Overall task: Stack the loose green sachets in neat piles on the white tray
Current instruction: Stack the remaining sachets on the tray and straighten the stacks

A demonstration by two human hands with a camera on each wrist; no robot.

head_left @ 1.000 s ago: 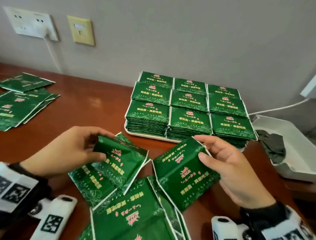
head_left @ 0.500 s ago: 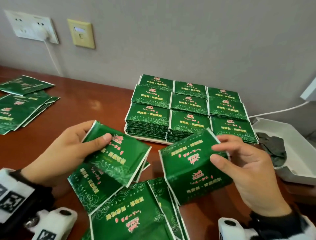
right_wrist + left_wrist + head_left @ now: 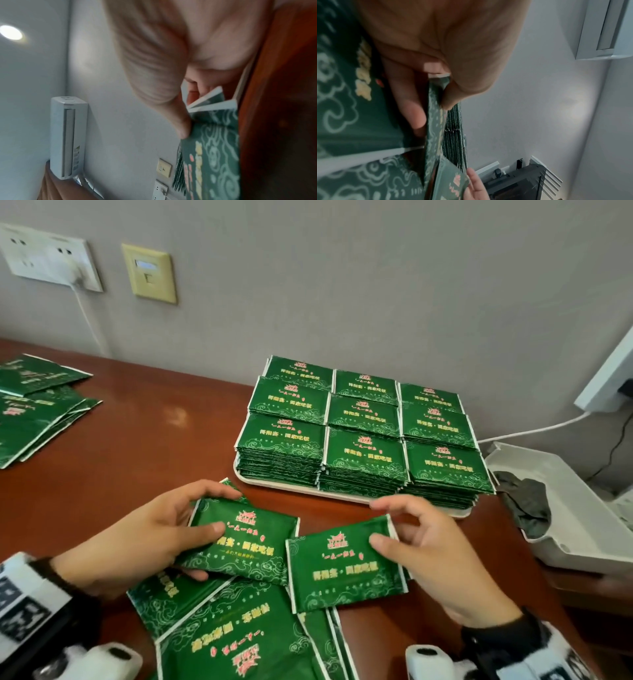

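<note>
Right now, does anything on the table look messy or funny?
Yes. The loose sachets near the person lie crooked and overlapping, one upside down, unlike the tidy piles on the white tray. Each hand, left hand and right hand, grips one sachet. A dark cloth sits crumpled in the white bin.

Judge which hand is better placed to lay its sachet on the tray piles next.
Right, probably. The right hand pinches its sachet just in front of the near-right piles on the white tray. The left hand grips its sachet farther from the tray's near edge.
</note>
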